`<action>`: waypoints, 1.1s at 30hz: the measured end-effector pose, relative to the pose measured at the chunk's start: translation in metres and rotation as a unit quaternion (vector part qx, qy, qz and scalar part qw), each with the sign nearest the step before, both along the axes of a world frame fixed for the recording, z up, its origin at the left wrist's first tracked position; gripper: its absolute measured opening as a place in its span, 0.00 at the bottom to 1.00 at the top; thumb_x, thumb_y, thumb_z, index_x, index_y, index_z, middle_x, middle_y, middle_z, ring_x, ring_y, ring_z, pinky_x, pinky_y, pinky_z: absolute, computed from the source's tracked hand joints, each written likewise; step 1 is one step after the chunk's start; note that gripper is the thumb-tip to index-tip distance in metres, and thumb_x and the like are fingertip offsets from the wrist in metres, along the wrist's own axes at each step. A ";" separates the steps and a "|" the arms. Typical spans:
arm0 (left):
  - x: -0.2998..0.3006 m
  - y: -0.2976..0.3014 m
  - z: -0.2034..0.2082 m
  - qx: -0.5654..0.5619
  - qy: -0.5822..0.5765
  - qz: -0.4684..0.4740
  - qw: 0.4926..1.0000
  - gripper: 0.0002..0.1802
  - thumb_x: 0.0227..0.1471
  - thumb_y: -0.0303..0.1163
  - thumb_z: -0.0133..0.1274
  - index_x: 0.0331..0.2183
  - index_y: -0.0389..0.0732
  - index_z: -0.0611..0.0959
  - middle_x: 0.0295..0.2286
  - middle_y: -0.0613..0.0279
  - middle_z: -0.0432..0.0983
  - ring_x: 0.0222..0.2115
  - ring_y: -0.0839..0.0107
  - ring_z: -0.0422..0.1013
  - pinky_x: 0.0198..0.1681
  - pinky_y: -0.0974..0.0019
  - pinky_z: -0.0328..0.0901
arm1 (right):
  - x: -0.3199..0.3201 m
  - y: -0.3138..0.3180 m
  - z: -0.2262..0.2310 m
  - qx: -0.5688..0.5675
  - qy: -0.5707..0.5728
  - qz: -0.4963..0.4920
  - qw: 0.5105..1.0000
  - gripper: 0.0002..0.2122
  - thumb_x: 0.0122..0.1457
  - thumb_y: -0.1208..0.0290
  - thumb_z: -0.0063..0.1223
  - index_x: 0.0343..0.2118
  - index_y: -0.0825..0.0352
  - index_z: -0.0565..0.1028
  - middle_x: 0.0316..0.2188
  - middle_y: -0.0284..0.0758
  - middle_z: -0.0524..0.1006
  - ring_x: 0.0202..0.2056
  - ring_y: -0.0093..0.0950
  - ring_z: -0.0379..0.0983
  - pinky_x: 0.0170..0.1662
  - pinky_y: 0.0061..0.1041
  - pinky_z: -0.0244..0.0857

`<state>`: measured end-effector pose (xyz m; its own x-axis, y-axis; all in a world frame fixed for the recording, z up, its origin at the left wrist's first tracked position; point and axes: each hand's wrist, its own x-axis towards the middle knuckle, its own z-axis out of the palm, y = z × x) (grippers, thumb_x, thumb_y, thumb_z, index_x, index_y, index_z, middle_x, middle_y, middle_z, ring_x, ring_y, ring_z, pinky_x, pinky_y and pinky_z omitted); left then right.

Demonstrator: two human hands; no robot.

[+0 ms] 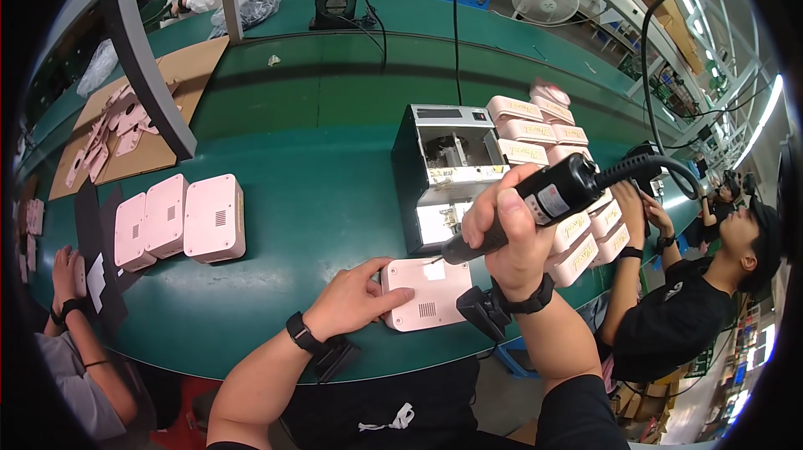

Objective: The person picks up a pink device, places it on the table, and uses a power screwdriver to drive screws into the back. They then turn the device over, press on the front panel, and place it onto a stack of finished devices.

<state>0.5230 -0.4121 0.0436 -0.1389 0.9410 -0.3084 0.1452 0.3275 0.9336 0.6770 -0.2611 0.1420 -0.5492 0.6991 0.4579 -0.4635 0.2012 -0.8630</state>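
Housing at work: the pale pink rounded-square plastic housing lies on the green surface in front of you, its slotted vent and corner holes facing up and a white square label near its far edge.
Left hand: your left hand has hold of the housing's left side, fingers bent at the far-left corner and thumb laid across the top face, with a moderate spread between them.
Right hand: your right hand has its fingers wrapped closed around the black cylindrical electric screwdriver.
Driver tip: it points down at the far edge of the housing, near the label; you cannot tell whether it touches.
Beyond the housing: a black-and-silver box-shaped machine with an open top stands behind your work.
Right stack: pink housings with gold lettering sit in rows beside that machine, partly behind your right hand.
Left group: three pink vented housings rest side by side, well apart from yours.
Far left: flat pink plastic pieces lie heaped on a brown cardboard sheet.
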 end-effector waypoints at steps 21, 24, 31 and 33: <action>0.043 0.043 0.003 -0.019 -0.034 -0.019 0.999 0.39 0.52 0.49 0.63 0.55 0.31 0.70 0.26 0.57 0.82 0.21 0.76 0.76 0.25 0.72 0.71 | 0.017 0.020 0.035 0.031 -0.020 -0.068 0.997 0.07 0.65 0.67 0.47 0.41 0.64 0.66 0.19 0.35 0.70 0.16 0.26 0.65 0.21 0.30 0.63; 0.042 0.042 0.004 -0.013 -0.038 -0.021 0.999 0.39 0.53 0.49 0.62 0.55 0.31 0.71 0.26 0.57 0.82 0.22 0.76 0.76 0.25 0.72 0.70 | 0.019 0.011 0.032 0.022 0.008 -0.014 1.000 0.08 0.65 0.67 0.47 0.41 0.64 0.66 0.19 0.35 0.70 0.16 0.26 0.66 0.21 0.30 0.63; 0.044 0.042 0.001 -0.008 -0.014 -0.018 1.000 0.41 0.51 0.51 0.63 0.56 0.32 0.72 0.26 0.57 0.83 0.22 0.75 0.77 0.26 0.72 0.70 | 0.015 0.002 0.027 0.011 0.000 -0.004 1.000 0.08 0.65 0.67 0.47 0.42 0.64 0.65 0.19 0.35 0.69 0.16 0.27 0.66 0.22 0.30 0.63; 0.044 0.042 -0.002 -0.010 -0.006 -0.017 1.000 0.41 0.51 0.52 0.63 0.56 0.32 0.72 0.26 0.57 0.83 0.22 0.74 0.77 0.26 0.72 0.70 | 0.012 -0.001 0.024 0.009 -0.005 -0.008 1.000 0.08 0.64 0.67 0.48 0.41 0.64 0.65 0.19 0.35 0.69 0.16 0.26 0.66 0.22 0.30 0.63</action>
<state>0.5673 -0.3700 0.0415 -0.1035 0.9385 -0.3293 0.1445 0.3417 0.9286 0.6891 -0.2617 0.1660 -0.5425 0.7000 0.4644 -0.4514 0.2234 -0.8639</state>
